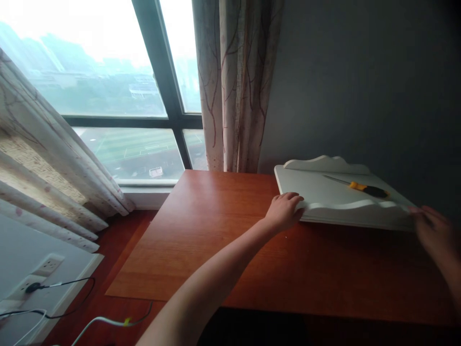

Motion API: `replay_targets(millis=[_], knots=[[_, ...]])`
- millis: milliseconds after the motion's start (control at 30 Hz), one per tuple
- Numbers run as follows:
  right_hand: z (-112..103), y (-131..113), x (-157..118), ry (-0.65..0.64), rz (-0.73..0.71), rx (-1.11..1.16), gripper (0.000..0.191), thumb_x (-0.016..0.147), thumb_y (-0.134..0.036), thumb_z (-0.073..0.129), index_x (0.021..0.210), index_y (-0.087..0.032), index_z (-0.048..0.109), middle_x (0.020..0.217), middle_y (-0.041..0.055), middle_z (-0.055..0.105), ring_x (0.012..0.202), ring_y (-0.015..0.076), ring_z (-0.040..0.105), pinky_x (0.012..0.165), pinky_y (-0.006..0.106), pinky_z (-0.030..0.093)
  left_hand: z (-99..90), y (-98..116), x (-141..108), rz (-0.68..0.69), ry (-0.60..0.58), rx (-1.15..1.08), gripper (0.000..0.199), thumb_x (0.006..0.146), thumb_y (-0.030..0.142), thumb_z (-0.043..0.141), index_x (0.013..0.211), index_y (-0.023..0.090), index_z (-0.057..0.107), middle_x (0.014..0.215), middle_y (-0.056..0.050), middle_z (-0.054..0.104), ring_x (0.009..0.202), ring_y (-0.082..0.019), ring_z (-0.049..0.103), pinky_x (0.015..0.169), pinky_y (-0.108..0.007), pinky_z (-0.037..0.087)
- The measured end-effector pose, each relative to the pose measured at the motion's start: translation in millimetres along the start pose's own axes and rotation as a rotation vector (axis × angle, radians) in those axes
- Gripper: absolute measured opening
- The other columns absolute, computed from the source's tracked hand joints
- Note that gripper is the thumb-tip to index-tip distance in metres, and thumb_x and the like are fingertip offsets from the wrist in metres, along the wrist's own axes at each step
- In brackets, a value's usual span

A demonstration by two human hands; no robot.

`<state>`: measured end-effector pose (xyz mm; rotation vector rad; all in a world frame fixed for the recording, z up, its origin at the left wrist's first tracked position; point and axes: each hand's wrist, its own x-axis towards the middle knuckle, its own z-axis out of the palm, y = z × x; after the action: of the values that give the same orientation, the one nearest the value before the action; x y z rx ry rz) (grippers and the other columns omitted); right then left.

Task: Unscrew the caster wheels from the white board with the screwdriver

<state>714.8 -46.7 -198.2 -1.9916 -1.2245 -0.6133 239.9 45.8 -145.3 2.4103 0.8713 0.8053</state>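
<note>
Blur and shadow soften the right hand (434,228) at the right end of the white shelf (313,186), and whether its fingers grip that end cannot be told; its forearm is cut off by the view's right edge. The left hand (284,211) curls its fingers closely over the near left corner, the underside of that hold hidden. The white shelf, wavy along two sides, is at the reddish-brown table's (216,211) far right, shadow obscuring its base. On it lies a screwdriver (363,188), its handle yellow and black.
</note>
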Motion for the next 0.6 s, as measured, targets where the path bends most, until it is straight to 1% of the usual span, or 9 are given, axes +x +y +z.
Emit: replay_targets(millis=[67, 133, 200, 267, 333, 367, 467, 533, 600], knots=[[3, -6, -2, -0.023, 0.063, 0.014, 0.079, 0.085, -0.08, 0.035, 0.097, -0.018, 0.082, 0.109, 0.0292, 0.072, 0.096, 0.0375, 0.066, 0.072, 0.052, 0.044, 3.7, 2, 0, 0.046, -0.013, -0.004, 0.028, 0.094, 0.03, 0.057, 0.12, 0.023, 0.065, 0.128, -0.009, 0.067, 0.121, -0.027, 0.061, 0.11, -0.045, 0.042], [2, -12, -3, -0.044, 0.116, 0.032, 0.077, 0.083, -0.082, 0.038, 0.094, -0.02, 0.082, 0.11, 0.029, 0.071, 0.097, 0.0379, 0.066, 0.073, 0.053, 0.044, 4.8, 2, -1, 0.063, -0.014, -0.008, 0.024, 0.094, 0.027, 0.056, 0.115, 0.023, 0.067, 0.115, -0.008, 0.072, 0.113, -0.025, 0.065, 0.11, -0.042, 0.042], [0, -19, -3, -0.074, 0.136, 0.057, 0.077, 0.079, -0.085, 0.04, 0.09, -0.022, 0.082, 0.111, 0.0277, 0.071, 0.098, 0.0374, 0.066, 0.075, 0.054, 0.044, 2.8, -2, -1, 0.055, -0.006, -0.012, 0.021, 0.093, 0.025, 0.058, 0.11, 0.022, 0.068, 0.106, -0.007, 0.074, 0.103, -0.023, 0.068, 0.108, -0.04, 0.042], [-2, -29, -5, -0.105, 0.127, 0.088, 0.082, 0.076, -0.089, 0.038, 0.091, -0.021, 0.082, 0.117, 0.0264, 0.07, 0.103, 0.0378, 0.065, 0.078, 0.053, 0.045, -2.5, -8, -1, 0.034, 0.011, -0.014, 0.018, 0.092, 0.025, 0.06, 0.107, 0.021, 0.069, 0.102, -0.006, 0.075, 0.097, -0.022, 0.069, 0.106, -0.038, 0.043], [-3, -42, -11, -0.137, 0.095, 0.122, 0.084, 0.077, -0.089, 0.037, 0.097, -0.02, 0.081, 0.124, 0.0242, 0.069, 0.11, 0.0371, 0.064, 0.082, 0.051, 0.047, -11.2, -16, -4, 0.002, 0.037, -0.011, 0.018, 0.092, 0.028, 0.061, 0.106, 0.021, 0.07, 0.1, -0.006, 0.076, 0.094, -0.023, 0.069, 0.104, -0.037, 0.044], [-2, -50, -15, -0.152, 0.073, 0.139, 0.081, 0.079, -0.086, 0.038, 0.101, -0.02, 0.08, 0.127, 0.0227, 0.068, 0.113, 0.0359, 0.063, 0.085, 0.049, 0.048, -16.7, -20, -6, -0.018, 0.052, -0.008, 0.018, 0.092, 0.029, 0.062, 0.106, 0.021, 0.07, 0.1, -0.006, 0.076, 0.095, -0.024, 0.069, 0.103, -0.037, 0.045], [-3, -80, -32, -0.172, 0.0, 0.179, 0.066, 0.088, -0.074, 0.041, 0.107, -0.023, 0.078, 0.134, 0.0174, 0.065, 0.123, 0.0312, 0.06, 0.095, 0.044, 0.047, -36.3, -33, -19, -0.086, 0.093, 0.004, 0.021, 0.089, 0.034, 0.066, 0.106, 0.022, 0.069, 0.1, -0.007, 0.075, 0.098, -0.026, 0.066, 0.094, -0.035, 0.049], [-6, -102, -45, -0.171, -0.044, 0.192, 0.055, 0.091, -0.067, 0.045, 0.11, -0.025, 0.076, 0.135, 0.0137, 0.065, 0.127, 0.0287, 0.059, 0.103, 0.04, 0.045, -50.8, -40, -30, -0.135, 0.119, 0.013, 0.023, 0.087, 0.036, 0.069, 0.105, 0.023, 0.068, 0.098, -0.006, 0.073, 0.096, -0.026, 0.066, 0.089, -0.034, 0.049], [-13, -127, -57, -0.17, -0.094, 0.204, 0.052, 0.09, -0.064, 0.048, 0.113, -0.026, 0.075, 0.134, 0.0115, 0.066, 0.127, 0.0276, 0.059, 0.107, 0.038, 0.043, -65.4, -47, -43, -0.19, 0.148, 0.018, 0.023, 0.086, 0.039, 0.071, 0.104, 0.024, 0.068, 0.097, -0.005, 0.072, 0.091, -0.024, 0.065, 0.084, -0.032, 0.049]])
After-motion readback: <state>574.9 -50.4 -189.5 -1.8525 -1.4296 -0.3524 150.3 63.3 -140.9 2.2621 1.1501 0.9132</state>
